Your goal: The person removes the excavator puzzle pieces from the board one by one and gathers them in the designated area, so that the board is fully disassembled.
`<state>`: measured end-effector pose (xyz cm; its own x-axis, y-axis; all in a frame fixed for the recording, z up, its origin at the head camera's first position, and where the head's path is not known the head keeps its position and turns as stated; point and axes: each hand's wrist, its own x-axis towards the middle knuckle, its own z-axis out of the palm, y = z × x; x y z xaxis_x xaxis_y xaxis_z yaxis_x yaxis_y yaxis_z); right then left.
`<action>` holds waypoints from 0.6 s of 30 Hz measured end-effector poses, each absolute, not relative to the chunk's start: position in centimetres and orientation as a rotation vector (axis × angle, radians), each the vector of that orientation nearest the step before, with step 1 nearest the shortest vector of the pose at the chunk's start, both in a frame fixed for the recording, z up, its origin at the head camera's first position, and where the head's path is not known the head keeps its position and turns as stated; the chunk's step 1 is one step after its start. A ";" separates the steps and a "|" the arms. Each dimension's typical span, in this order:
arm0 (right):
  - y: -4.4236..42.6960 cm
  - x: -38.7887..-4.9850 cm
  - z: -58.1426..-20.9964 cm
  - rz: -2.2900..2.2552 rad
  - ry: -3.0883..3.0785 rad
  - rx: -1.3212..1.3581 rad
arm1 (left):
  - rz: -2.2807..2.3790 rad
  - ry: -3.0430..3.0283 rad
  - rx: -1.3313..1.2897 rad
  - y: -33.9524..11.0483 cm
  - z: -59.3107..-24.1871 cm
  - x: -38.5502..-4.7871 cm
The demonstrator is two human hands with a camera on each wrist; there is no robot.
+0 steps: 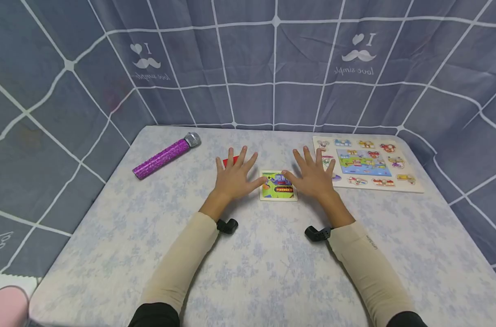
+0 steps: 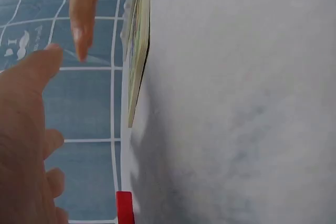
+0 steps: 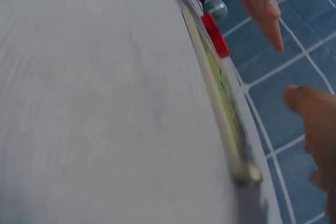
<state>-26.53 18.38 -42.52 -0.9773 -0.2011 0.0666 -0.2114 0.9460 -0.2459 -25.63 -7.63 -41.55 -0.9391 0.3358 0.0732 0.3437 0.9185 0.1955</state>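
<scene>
Both hands hover over the table with fingers spread, holding nothing. The left hand [image 1: 234, 178] is left of a small picture puzzle [image 1: 278, 192], its thumb close to the puzzle's left edge. Partly behind the left fingers lies a red object [image 1: 225, 161], also visible in the right wrist view [image 3: 215, 35]. The right hand [image 1: 314, 178] is on the puzzle's other side, thumb over its upper right corner. In the left wrist view the left hand [image 2: 23, 135] is raised above the tabletop; in the right wrist view the right hand [image 3: 319, 129] is too.
A purple glittery microphone [image 1: 162, 159] lies at the back left of the table [image 1: 272, 272]. At the back right, a large wooden puzzle board [image 1: 403, 181] lies partly behind the right fingers. A grey-blue checked curtain [image 1: 248, 59] hangs behind. Something pink [image 1: 7, 307] shows at lower left.
</scene>
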 end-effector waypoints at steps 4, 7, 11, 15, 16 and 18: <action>16.4 -26.7 -41.8 0.466 -3.075 0.560 | -0.328 -3.057 -0.697 -8.0 -41.9 -25.0; 14.7 -27.2 -41.4 0.471 -3.082 0.734 | -0.403 -3.085 -0.849 -8.1 -42.2 -24.4; 13.0 -28.0 -41.1 0.418 -3.114 0.820 | -0.486 -3.129 -0.943 -8.0 -42.6 -24.0; 12.0 -28.8 -40.9 0.557 -3.181 0.876 | -0.430 -3.125 -0.975 -7.9 -42.9 -24.2; 11.8 -28.9 -40.9 0.632 -3.202 0.884 | -0.427 -3.117 -0.982 -7.9 -42.9 -24.2; 11.7 -29.1 -40.9 0.789 -3.239 0.875 | -0.423 -3.102 -0.993 -7.9 -43.0 -24.2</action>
